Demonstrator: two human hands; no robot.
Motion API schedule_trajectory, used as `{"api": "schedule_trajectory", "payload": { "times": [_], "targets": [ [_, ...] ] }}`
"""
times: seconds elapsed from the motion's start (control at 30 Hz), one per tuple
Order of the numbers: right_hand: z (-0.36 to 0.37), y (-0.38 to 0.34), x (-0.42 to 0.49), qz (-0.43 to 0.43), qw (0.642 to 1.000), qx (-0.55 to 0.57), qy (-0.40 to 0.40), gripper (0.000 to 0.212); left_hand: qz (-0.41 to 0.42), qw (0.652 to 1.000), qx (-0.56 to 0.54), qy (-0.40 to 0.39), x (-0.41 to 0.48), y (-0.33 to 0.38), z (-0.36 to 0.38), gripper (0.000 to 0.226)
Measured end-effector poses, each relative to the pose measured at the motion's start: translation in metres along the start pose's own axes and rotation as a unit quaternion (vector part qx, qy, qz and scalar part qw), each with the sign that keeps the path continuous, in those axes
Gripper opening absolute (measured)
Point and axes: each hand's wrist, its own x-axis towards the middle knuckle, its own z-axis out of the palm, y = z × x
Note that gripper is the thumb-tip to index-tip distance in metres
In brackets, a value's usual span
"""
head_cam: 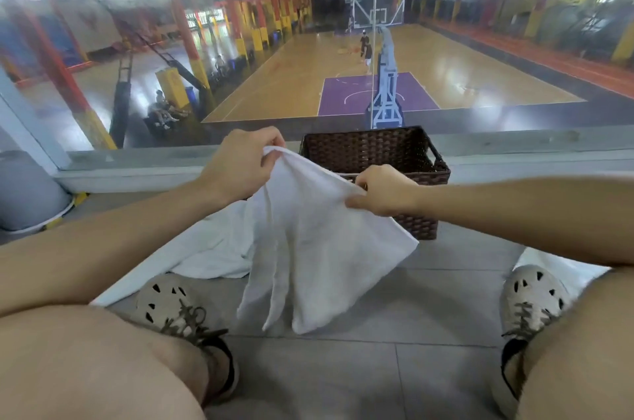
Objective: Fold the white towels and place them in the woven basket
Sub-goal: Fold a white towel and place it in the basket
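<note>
Two hands held one white towel (308,248) in the air above a grey tiled floor (343,368), the seated person's knees set wide apart. The left hand (245,167) pinched the cloth's upper edge at its highest point, fingers curled over it. The right hand (382,193) pinched the same edge lower down, toward four o'clock of the left, thumb and fingers closed on the hem. Below them the towel hung in loose, uneven pleats, its bottom corners dangling close to the floor at six o'clock.

Several things looked liable to go wrong. With the edge gripped unevenly and the cloth bunched, any fold begun from this hold would likely have come out crooked and bulky. The drooping corners could have dragged across the tiles if the hands dropped. A light pinch on a slack hem might also have let one side slip. More white cloth (219,248) lay crumpled on the floor at nine o'clock, near the left shoe (168,303), and another white piece (562,270) lay against the right shoe (531,289) at four o'clock; a shifted foot could have trodden on either.

At twelve o'clock stood the woven basket (377,148), dark brown, with a handle slot in its right wall, set against the ledge under a glass pane. The towel and right hand covered its near rim. What showed of the inside held no towel; its bottom was hidden.
</note>
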Motion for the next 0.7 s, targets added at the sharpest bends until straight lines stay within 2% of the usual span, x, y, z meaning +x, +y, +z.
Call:
{"api": "schedule_trajectory", "payload": {
  "times": [0.1, 0.2, 0.3, 0.4, 0.5, 0.6, 0.7],
  "targets": [
    [-0.021, 0.008, 0.002, 0.02, 0.998, 0.005, 0.067, 0.027, -0.056, 0.996, 0.064, -0.01, -0.013, -0.03, -0.003, 0.008],
    [-0.037, 0.007, -0.008, 0.015, 0.993, 0.055, 0.105, 0.025, -0.098, 0.994, 0.042, -0.012, -0.02, -0.038, -0.001, 0.011],
    [-0.052, 0.001, -0.028, -0.106, 0.988, 0.082, 0.074, 0.035, -0.115, 0.993, -0.004, -0.001, -0.018, -0.035, 0.005, 0.017],
    [-0.062, -0.007, -0.051, -0.19, 0.981, 0.008, 0.045, 0.035, -0.1, 0.995, 0.029, 0.007, -0.016, -0.03, 0.005, 0.02],
    [-0.061, -0.019, -0.067, -0.232, 0.971, -0.054, 0.022, 0.039, -0.095, 0.995, 0.039, 0.008, -0.013, -0.027, 0.007, 0.021],
    [-0.059, -0.033, -0.079, -0.258, 0.96, -0.103, -0.025, 0.031, -0.087, 0.996, 0.019, 0.002, -0.011, -0.025, 0.012, 0.024],
    [-0.056, -0.035, -0.085, -0.284, 0.922, -0.253, -0.067, 0.039, -0.084, 0.996, 0.013, -0.011, -0.009, -0.028, 0.015, 0.019]
  ]
}}
